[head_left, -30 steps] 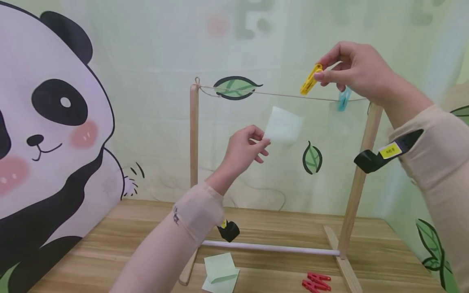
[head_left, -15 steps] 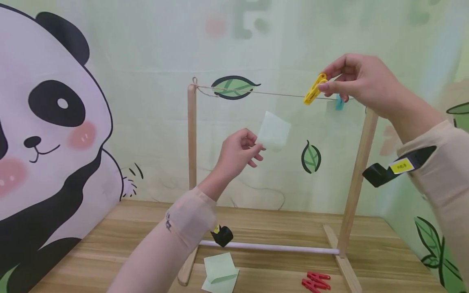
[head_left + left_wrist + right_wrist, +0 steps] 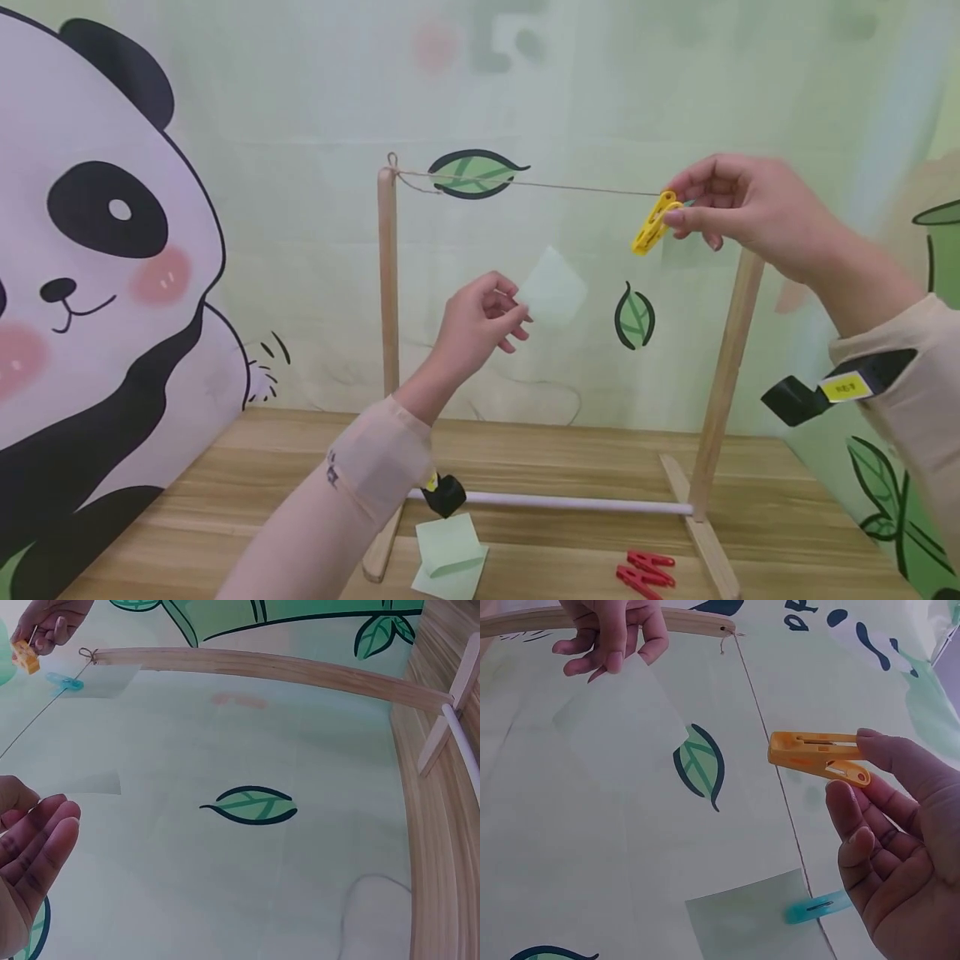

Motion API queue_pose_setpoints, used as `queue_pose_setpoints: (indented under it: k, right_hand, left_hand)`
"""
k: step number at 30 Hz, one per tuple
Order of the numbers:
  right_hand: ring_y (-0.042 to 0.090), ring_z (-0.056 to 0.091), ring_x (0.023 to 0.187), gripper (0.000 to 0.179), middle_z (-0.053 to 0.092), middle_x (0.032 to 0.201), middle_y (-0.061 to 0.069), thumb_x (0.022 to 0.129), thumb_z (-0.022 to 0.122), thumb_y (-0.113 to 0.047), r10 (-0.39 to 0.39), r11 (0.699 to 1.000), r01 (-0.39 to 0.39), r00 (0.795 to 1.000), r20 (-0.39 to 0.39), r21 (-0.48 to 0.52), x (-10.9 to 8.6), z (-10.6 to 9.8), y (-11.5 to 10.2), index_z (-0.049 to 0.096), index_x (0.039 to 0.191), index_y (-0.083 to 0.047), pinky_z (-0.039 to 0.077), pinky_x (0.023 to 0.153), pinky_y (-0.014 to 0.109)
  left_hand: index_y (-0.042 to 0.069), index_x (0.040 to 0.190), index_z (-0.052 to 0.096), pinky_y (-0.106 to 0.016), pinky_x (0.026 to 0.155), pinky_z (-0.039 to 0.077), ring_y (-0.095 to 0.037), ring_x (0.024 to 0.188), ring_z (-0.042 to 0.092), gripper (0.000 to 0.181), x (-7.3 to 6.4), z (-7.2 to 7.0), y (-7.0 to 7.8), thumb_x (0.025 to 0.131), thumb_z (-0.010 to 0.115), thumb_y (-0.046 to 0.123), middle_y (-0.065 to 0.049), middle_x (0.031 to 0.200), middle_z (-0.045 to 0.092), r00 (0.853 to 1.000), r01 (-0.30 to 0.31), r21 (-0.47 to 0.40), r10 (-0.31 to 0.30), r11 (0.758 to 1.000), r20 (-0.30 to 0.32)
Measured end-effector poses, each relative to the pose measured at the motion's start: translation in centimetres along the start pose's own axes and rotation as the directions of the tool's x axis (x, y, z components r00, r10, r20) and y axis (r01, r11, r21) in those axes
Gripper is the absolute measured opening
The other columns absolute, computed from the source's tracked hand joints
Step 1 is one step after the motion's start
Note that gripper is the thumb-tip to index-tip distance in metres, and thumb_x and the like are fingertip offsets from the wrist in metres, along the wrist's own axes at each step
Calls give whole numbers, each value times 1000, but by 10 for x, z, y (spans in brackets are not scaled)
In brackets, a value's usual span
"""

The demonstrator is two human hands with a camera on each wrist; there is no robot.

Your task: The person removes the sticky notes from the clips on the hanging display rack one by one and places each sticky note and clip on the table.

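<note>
Pinching pale sheet (image 3: 555, 288), left hand (image 3: 480, 321); pinching yellow clothespin (image 3: 654, 227), right hand (image 3: 761, 212) (both between hands, clothespin higher).

In the head view, a pale green, faintly creased wall covering (image 3: 300, 108) spread behind a light-brown wood-grain counter (image 3: 570, 458) at six o'clock. A large black-and-white printed panda with pink cheeks (image 3: 112, 300) filled nine o'clock. Black-outlined green leaves marked twelve (image 3: 468, 189), three (image 3: 634, 315) and four o'clock (image 3: 876, 483). The light looked soft.
</note>
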State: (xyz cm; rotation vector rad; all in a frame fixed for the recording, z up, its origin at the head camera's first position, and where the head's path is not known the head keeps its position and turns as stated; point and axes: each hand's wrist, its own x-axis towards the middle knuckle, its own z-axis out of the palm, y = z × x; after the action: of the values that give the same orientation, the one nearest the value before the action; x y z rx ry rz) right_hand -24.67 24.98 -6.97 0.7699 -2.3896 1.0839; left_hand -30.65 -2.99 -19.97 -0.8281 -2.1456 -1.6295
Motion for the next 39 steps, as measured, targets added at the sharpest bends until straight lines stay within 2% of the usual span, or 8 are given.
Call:
queue_pose_setpoints:
  k: [5,8,17,29,33,39]
  right_hand:
    - [11,56,60,19,71,86,-7,89,67,-6,-15,1000,15,1000,20,15,-11,3,8,62,107,-12,45,51,22]
    - [11,59,65,22,70,88,-8,88,67,-4,-18,1000,19,999,33,-9,-18,5,13,62,108,-11,46,51,22]
    - [11,61,71,27,68,86,-8,86,71,-5,42,996,-41,999,16,-79,-42,16,27,61,110,-10,50,53,21]
    - [10,64,73,30,67,87,-6,85,68,4,-53,999,53,998,46,9,-74,32,45,60,110,-10,55,63,16]
    - [10,63,72,29,67,87,-6,86,67,4,-55,998,54,996,66,25,-86,39,54,58,110,-9,55,63,16]
    - [11,62,71,28,65,86,-4,87,67,1,-2,1000,1,997,72,15,-104,48,67,58,111,-11,53,59,19]
  left_hand:
    - [1,101,55,-28,54,59,-15,67,69,13,-7,-3,-5,92,62,6,-20,90,71,1000,1,8,-1,1000,-2]
    - [2,103,55,-28,53,59,-13,66,68,13,-11,-4,-8,92,61,5,-20,90,70,1000,8,10,-8,1000,1]
    - [0,105,55,-30,52,58,-17,68,69,15,-25,-7,-15,92,61,5,-21,90,69,1000,10,17,-11,1000,19]
    - [-1,106,56,-29,49,57,-15,67,67,16,-43,-15,-23,91,61,4,-21,88,68,1000,21,15,-21,1000,15]
    - [-1,105,56,-29,50,57,-17,68,68,16,-50,-18,-27,91,61,4,-22,88,67,999,36,17,-36,999,23]
    - [0,106,57,-29,51,58,-17,67,68,17,-63,-21,-36,91,62,4,-21,87,67,997,67,42,-68,997,35]
